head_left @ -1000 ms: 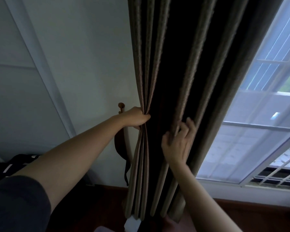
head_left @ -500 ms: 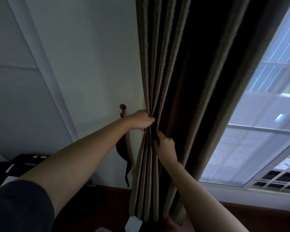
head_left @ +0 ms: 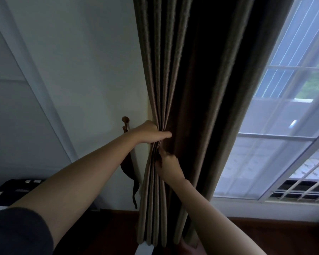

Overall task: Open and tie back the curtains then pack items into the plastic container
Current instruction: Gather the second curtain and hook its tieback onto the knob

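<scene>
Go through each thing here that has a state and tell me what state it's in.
curtain: gathered into pleats, not tied.
tieback strap: hangs loose from the wall hook.
left hand: grips the gathered pleats.
right hand: pinches folds just below.
window: uncovered beside the curtain.

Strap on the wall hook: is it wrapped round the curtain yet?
No: the strap hangs loose from its hook, beside the curtain, not round it.

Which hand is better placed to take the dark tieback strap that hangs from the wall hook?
Probably the left hand: it grips the gathered curtain right beside the hook and strap. The right hand pinches the folds just below and could hold them meanwhile.
</scene>
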The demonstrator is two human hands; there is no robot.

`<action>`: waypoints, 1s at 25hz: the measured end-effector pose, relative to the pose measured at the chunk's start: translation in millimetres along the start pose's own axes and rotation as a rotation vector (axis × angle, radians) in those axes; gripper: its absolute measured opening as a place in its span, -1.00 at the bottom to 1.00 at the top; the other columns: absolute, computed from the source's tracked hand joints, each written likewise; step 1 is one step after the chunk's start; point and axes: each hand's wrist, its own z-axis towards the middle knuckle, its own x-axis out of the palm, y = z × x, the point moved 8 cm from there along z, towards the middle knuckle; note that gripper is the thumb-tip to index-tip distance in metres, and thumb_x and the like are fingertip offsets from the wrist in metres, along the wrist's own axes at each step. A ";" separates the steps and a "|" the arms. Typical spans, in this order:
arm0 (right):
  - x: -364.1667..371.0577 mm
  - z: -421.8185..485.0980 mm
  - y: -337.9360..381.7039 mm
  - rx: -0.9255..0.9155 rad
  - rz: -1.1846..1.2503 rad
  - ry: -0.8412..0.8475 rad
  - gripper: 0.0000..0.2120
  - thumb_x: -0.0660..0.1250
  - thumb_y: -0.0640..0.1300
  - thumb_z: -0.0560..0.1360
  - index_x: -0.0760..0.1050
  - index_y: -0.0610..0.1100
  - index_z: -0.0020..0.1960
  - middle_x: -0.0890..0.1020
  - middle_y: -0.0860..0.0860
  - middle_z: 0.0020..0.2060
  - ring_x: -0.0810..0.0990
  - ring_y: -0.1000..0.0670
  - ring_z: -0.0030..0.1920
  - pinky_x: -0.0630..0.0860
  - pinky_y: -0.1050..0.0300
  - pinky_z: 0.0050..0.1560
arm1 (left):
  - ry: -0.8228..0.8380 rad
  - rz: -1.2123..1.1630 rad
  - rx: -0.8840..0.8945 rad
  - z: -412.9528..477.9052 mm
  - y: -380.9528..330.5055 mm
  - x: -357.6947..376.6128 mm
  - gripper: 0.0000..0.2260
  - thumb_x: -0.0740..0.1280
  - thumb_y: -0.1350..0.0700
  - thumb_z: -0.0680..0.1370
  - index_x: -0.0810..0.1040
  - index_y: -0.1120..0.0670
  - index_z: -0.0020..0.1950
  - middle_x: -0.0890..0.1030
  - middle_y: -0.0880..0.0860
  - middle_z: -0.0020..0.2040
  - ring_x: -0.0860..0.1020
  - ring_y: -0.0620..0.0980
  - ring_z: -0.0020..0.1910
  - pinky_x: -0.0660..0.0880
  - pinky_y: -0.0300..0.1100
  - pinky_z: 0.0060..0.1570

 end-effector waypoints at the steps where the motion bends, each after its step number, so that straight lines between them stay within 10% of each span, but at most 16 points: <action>1: -3.8 -5.8 -1.2 -0.016 -0.019 -0.038 -0.45 0.23 -0.20 0.48 0.22 -0.15 0.46 0.58 -0.19 0.15 0.55 -0.19 0.16 0.51 -0.06 0.15 | -0.043 0.013 -0.001 2.1 1.2 -1.3 -0.68 0.25 -0.06 0.51 0.43 0.13 -0.33 0.51 0.05 -0.33 0.49 -0.03 -0.33 0.44 -0.18 -0.23; 6: -131.6 -46.9 -8.4 0.017 0.128 -1.119 -0.44 0.37 -0.14 0.36 0.33 -0.28 0.31 0.36 -0.27 0.34 0.28 -0.15 0.38 0.19 0.00 0.39 | -0.095 -0.100 0.086 -1.2 0.1 0.9 -0.70 0.14 -0.04 0.60 0.43 -0.01 -0.30 0.52 -0.01 -0.29 0.51 -0.06 -0.29 0.43 -0.24 -0.25; 9: -160.3 -10.4 -22.1 0.166 0.350 -0.910 -0.40 0.33 -0.13 0.49 0.17 -0.24 0.43 0.45 -0.19 0.30 0.47 -0.15 0.26 0.35 0.12 0.24 | -0.055 -0.115 0.081 -4.0 0.5 3.6 -0.78 0.13 0.00 0.59 0.47 -0.01 -0.20 0.55 0.03 -0.20 0.54 -0.03 -0.20 0.50 -0.18 -0.08; 12: -121.0 11.1 -8.0 0.086 0.054 -0.569 -0.70 0.18 -0.23 0.56 0.35 -0.26 0.27 0.63 -0.22 -0.02 0.62 -0.25 -0.06 0.50 0.01 -0.08 | -0.054 -0.134 0.063 -6.4 0.9 4.1 -0.75 0.13 0.01 0.59 0.41 -0.01 -0.27 0.50 0.02 -0.29 0.49 -0.05 -0.29 0.46 -0.18 -0.17; 16: -41.1 2.1 -18.4 -0.008 -0.005 -0.241 -0.64 0.19 -0.33 0.50 0.38 -0.26 0.30 0.64 -0.25 -0.02 0.62 -0.28 -0.05 0.53 -0.02 -0.02 | -0.052 -0.179 0.035 -6.6 2.4 4.7 -0.69 0.13 0.06 0.57 0.29 0.04 -0.39 0.39 0.02 -0.41 0.40 0.00 -0.38 0.39 -0.15 -0.20; 25: -26.7 -6.2 -28.9 -0.013 0.108 -0.246 -0.52 0.24 -0.38 0.46 0.38 -0.21 0.37 0.62 -0.20 0.11 0.57 -0.18 0.12 0.34 0.31 0.06 | 0.019 -0.135 0.082 -1.7 -8.8 15.4 -0.75 0.32 -0.01 0.48 0.57 0.17 -0.05 0.59 0.08 -0.16 0.57 0.00 -0.17 0.51 -0.19 -0.12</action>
